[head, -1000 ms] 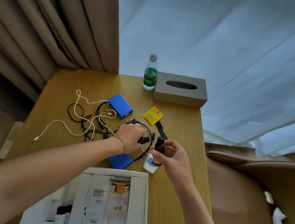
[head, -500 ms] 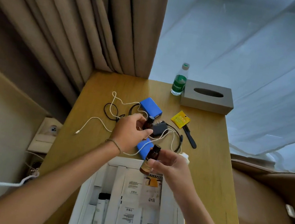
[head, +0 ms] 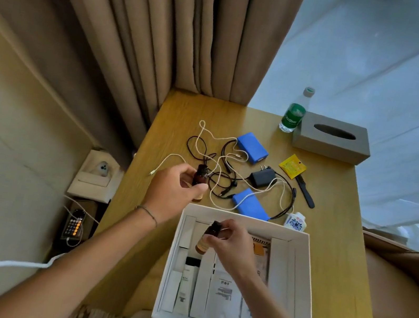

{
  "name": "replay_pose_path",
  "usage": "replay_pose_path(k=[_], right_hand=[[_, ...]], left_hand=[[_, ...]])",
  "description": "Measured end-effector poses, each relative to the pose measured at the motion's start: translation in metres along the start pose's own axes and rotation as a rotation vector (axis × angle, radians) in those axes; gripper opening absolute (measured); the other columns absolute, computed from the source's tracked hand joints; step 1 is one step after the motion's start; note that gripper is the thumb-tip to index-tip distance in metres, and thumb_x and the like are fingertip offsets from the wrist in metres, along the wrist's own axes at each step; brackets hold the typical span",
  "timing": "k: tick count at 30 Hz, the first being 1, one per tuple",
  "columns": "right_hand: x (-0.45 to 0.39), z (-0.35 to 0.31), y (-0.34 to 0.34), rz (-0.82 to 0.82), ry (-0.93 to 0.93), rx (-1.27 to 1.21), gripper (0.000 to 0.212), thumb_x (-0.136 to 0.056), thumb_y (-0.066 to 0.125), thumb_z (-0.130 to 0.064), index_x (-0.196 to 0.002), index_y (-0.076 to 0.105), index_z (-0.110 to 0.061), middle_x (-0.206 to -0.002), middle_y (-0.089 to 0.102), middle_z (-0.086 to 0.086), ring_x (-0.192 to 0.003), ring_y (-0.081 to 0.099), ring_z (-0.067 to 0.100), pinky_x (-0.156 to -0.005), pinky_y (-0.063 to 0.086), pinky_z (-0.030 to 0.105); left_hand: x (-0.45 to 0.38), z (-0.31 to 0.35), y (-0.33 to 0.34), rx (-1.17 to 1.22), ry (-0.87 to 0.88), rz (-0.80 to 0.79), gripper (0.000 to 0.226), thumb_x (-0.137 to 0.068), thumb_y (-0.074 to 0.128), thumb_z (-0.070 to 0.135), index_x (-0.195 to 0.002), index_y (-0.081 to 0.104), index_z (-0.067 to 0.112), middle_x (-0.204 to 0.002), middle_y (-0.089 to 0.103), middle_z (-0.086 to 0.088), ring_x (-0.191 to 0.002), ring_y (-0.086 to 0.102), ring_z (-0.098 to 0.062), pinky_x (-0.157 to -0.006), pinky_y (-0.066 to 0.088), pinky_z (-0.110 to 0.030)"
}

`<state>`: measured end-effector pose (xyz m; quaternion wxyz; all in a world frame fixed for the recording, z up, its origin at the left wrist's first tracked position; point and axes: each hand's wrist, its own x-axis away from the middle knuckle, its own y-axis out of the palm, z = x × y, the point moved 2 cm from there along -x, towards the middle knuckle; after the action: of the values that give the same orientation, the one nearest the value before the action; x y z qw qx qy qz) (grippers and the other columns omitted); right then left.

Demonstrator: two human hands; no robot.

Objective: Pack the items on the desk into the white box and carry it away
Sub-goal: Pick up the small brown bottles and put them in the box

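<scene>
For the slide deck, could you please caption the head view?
Each hand holds a brown bottle: right hand over the white box, left hand above the desk.

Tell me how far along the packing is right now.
Done: the white box already holds upright white packets and a tube. In hand: the right hand holds a brown bottle over the box, and the left hand grips a second brown bottle above the desk. Left: the blue packs, cables, black charger, yellow sachet and small white bottle, then carrying the box away.
</scene>
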<state>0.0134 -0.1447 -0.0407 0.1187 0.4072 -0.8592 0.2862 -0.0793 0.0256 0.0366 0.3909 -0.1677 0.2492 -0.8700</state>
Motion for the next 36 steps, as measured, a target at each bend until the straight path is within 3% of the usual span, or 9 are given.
replay_pose_path(k=[6, 10, 16, 22, 26, 28, 31, 34, 36], right_hand=[[-0.005, 0.009, 0.026, 0.049, 0.005, 0.247, 0.028, -0.077, 0.083, -0.03, -0.09, 0.06, -0.04, -0.078, 0.067, -0.019, -0.074, 0.064, -0.003, -0.059, 0.044, 0.012], [-0.01, 0.008, 0.04, 0.066, -0.017, 0.42, 0.019, -0.078, 0.079, -0.035, -0.085, 0.062, -0.034, -0.071, 0.058, -0.019, -0.067, 0.055, -0.002, -0.05, 0.035, 0.015], [-0.017, 0.007, 0.047, 0.08, 0.013, 0.531, 0.026, -0.081, 0.078, -0.038, -0.072, 0.055, -0.029, -0.071, 0.06, -0.01, -0.067, 0.056, 0.009, -0.055, 0.041, 0.026], [-0.003, -0.02, 0.03, 0.055, -0.075, 0.32, 0.016, -0.092, 0.064, -0.022, -0.081, 0.075, -0.021, -0.071, 0.07, -0.005, -0.067, 0.065, 0.011, -0.062, 0.056, 0.033], [0.019, -0.051, 0.011, -0.196, -0.147, -0.034, 0.025, -0.086, 0.058, -0.009, -0.084, 0.076, -0.026, -0.07, 0.073, -0.004, -0.064, 0.064, 0.005, -0.06, 0.049, 0.021], [0.027, -0.057, 0.006, -0.283, -0.152, -0.033, 0.018, -0.086, 0.064, -0.012, -0.094, 0.077, -0.022, -0.076, 0.076, -0.005, -0.069, 0.068, 0.005, -0.061, 0.051, 0.018], [0.03, -0.056, 0.005, -0.271, -0.15, 0.009, 0.017, -0.087, 0.075, -0.029, -0.098, 0.076, -0.016, -0.087, 0.079, 0.003, -0.082, 0.074, 0.017, -0.072, 0.059, 0.031], [0.029, -0.049, 0.008, -0.246, -0.135, -0.014, 0.013, -0.087, 0.077, -0.029, -0.09, 0.075, -0.016, -0.08, 0.078, 0.002, -0.066, 0.069, 0.009, -0.059, 0.052, 0.023], [0.027, -0.043, 0.011, -0.246, -0.103, -0.059, 0.008, -0.089, 0.075, -0.025, -0.083, 0.072, -0.021, -0.068, 0.074, -0.003, -0.056, 0.064, 0.004, -0.053, 0.048, 0.015]], left_hand=[[0.018, -0.02, -0.015, 0.056, -0.024, -0.021, 0.014, -0.083, 0.077, 0.032, -0.09, 0.065, 0.036, -0.084, 0.072, 0.017, -0.079, 0.066, 0.007, -0.071, 0.056, -0.018], [0.027, -0.029, -0.021, 0.059, -0.027, -0.038, 0.012, -0.083, 0.077, 0.032, -0.091, 0.068, 0.034, -0.084, 0.072, 0.017, -0.079, 0.066, 0.008, -0.07, 0.056, -0.017], [0.037, -0.031, -0.024, 0.058, -0.054, -0.074, 0.007, -0.084, 0.075, 0.035, -0.088, 0.069, 0.034, -0.083, 0.071, 0.015, -0.078, 0.064, 0.004, -0.065, 0.051, -0.011], [0.048, -0.031, -0.018, 0.079, -0.069, -0.163, 0.016, -0.083, 0.075, 0.035, -0.096, 0.075, 0.027, -0.084, 0.074, 0.012, -0.08, 0.067, -0.001, -0.071, 0.056, -0.021], [0.054, -0.029, -0.012, 0.077, -0.08, -0.186, 0.014, -0.081, 0.079, 0.038, -0.092, 0.074, 0.031, -0.083, 0.074, 0.012, -0.078, 0.067, 0.002, -0.07, 0.057, -0.019], [0.056, -0.028, -0.009, 0.102, -0.103, -0.182, 0.011, -0.082, 0.079, 0.036, -0.091, 0.073, 0.033, -0.081, 0.075, 0.01, -0.076, 0.068, 0.002, -0.068, 0.057, -0.018], [0.06, -0.026, -0.005, 0.158, -0.125, -0.213, 0.006, -0.086, 0.076, 0.031, -0.092, 0.074, 0.03, -0.075, 0.075, 0.01, -0.066, 0.069, 0.003, -0.056, 0.052, -0.014], [0.062, -0.025, -0.004, 0.147, -0.132, -0.235, 0.015, -0.095, 0.066, 0.032, -0.091, 0.076, 0.021, -0.066, 0.073, 0.008, -0.053, 0.066, 0.0, -0.048, 0.05, -0.014], [0.062, -0.026, -0.005, 0.091, -0.13, -0.234, 0.027, -0.098, 0.059, 0.035, -0.086, 0.076, 0.018, -0.067, 0.073, 0.005, -0.056, 0.067, -0.004, -0.056, 0.057, -0.022]])
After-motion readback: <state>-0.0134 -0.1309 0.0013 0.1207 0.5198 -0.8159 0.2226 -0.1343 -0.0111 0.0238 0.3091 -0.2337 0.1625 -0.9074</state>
